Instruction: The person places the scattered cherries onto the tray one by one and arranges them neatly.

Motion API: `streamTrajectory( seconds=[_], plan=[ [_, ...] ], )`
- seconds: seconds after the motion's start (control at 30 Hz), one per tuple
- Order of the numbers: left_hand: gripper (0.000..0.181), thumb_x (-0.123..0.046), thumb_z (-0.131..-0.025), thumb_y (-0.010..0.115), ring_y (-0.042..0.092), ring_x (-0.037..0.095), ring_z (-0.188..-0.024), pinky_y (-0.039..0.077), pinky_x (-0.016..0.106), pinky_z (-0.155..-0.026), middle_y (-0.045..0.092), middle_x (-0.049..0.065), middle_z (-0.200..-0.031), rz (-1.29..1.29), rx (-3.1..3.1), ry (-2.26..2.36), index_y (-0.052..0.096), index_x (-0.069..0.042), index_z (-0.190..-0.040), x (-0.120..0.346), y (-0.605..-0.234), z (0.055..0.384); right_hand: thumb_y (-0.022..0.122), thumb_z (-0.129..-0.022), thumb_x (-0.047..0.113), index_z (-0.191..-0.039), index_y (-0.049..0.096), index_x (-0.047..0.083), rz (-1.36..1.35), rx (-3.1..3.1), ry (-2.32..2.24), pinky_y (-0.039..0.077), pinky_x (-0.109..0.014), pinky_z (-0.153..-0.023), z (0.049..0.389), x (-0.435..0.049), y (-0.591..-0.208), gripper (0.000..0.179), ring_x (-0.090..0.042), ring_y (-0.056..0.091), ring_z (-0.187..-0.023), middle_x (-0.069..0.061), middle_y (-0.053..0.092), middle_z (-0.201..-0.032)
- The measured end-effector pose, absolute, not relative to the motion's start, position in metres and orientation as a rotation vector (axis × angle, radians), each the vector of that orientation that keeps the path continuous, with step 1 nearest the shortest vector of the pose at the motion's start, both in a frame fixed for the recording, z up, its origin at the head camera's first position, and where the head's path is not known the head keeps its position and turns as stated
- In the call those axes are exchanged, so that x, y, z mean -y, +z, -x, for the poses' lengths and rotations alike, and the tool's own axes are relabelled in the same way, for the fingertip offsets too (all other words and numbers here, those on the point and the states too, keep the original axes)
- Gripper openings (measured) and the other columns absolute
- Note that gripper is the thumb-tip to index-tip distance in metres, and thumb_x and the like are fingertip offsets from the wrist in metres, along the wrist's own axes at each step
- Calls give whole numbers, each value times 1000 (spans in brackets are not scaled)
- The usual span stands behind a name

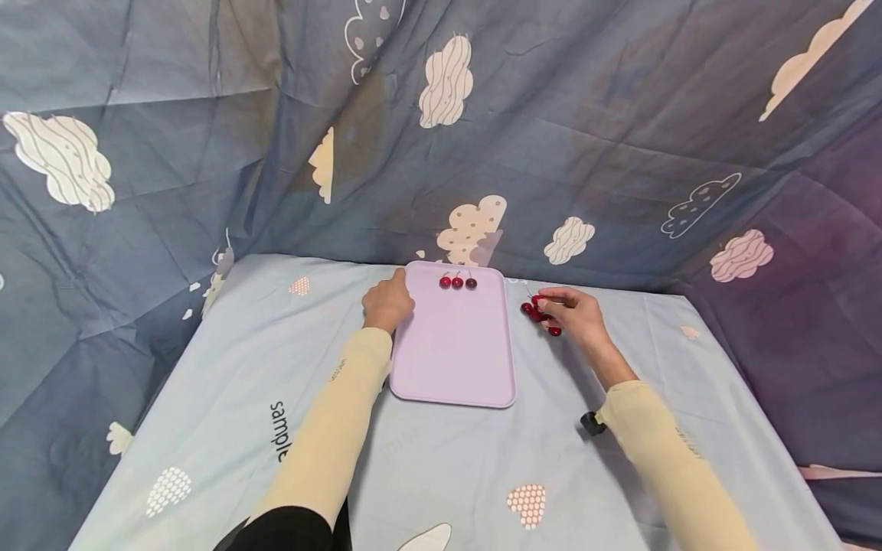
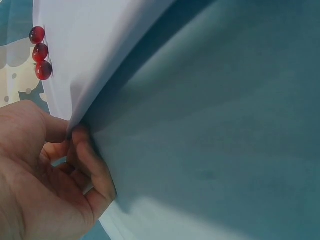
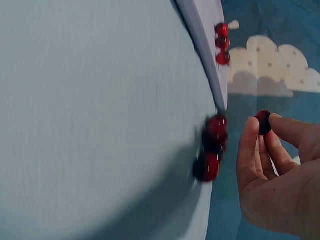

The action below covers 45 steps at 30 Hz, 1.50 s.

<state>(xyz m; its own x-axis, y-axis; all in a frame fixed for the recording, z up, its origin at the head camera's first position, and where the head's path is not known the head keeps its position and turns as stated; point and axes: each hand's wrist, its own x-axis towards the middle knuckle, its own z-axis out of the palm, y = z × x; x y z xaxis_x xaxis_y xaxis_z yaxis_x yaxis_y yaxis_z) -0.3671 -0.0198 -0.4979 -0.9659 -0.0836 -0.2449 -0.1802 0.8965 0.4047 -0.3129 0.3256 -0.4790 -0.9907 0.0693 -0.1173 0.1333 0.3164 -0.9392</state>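
Note:
Three red cherries with stems sit in a row near the far end of a pale purple tray. At the tray's left edge, my left hand pinches the rim between thumb and fingers, as the left wrist view shows. To the right of the tray, my right hand holds one dark red cherry between thumb and fingertips. Just below and beside it, a small cluster of loose cherries lies on the cloth, partly covered by the hand in the head view.
A light blue printed cloth covers the table under the tray. Dark blue cloth with cloud prints hangs behind the table's far edge and along both sides. A small black object shows at the right wrist.

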Motion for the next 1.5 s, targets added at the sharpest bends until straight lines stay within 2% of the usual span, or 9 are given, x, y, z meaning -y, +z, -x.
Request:
streamTrajectory(
  seconds=[0.2, 0.53, 0.73, 1.03, 1.17, 1.37, 1.5],
  plan=[
    [65, -26, -102, 64, 67, 35, -122, 54, 54, -105, 66, 13, -144, 187, -2835, 638, 37, -19, -161, 20, -496, 367, 74, -100, 12, -138, 64, -5, -122, -2467, -1859, 64, -25, -74, 317, -303, -488, 43, -8, 76, -89, 5, 76, -105],
    [65, -28, -102, 64, 67, 37, -124, 54, 55, -106, 66, 13, -145, 182, -2826, 618, 37, -20, -161, 21, -499, 369, 75, -99, 13, -133, 69, -1, -56, -2444, -1855, 64, -27, -77, 324, -258, -498, 38, -22, 73, -106, -18, 73, -127],
    [65, -27, -102, 64, 68, 36, -123, 54, 54, -105, 67, 12, -143, 183, -2822, 613, 36, -20, -161, 22, -499, 370, 76, -97, 9, -127, 70, -2, -18, -2385, -1867, 65, -30, -76, 330, -227, -505, 33, -22, 74, -102, -17, 76, -121],
    [65, -28, -102, 65, 68, 36, -121, 55, 54, -104, 67, 12, -142, 182, -2832, 618, 38, -20, -160, 21, -499, 368, 75, -95, 1, -118, 71, -10, 62, -2393, -1839, 65, -39, -73, 340, -190, -506, 26, -28, 78, -97, -28, 75, -114],
    [65, -27, -102, 65, 68, 35, -118, 56, 53, -103, 67, 12, -142, 185, -2828, 624, 37, -19, -160, 19, -499, 366, 76, -95, 3, -116, 73, -7, 31, -2430, -1758, 65, -35, -70, 341, -183, -507, 23, -23, 78, -91, -23, 78, -108],
    [64, -27, -102, 65, 69, 35, -117, 55, 53, -103, 68, 13, -139, 189, -2840, 612, 38, -19, -160, 20, -498, 366, 79, -94, 11, -110, 76, 2, -29, -2537, -1589, 62, -26, -64, 341, -177, -505, 19, -14, 68, -79, -7, 77, -94],
    [66, -27, -102, 65, 68, 35, -117, 54, 53, -105, 67, 12, -141, 198, -2835, 629, 37, -19, -161, 19, -498, 365, 79, -94, 12, -110, 76, 3, -42, -2563, -1550, 61, -26, -64, 342, -174, -504, 18, -15, 67, -77, -7, 76, -94]
  ],
)
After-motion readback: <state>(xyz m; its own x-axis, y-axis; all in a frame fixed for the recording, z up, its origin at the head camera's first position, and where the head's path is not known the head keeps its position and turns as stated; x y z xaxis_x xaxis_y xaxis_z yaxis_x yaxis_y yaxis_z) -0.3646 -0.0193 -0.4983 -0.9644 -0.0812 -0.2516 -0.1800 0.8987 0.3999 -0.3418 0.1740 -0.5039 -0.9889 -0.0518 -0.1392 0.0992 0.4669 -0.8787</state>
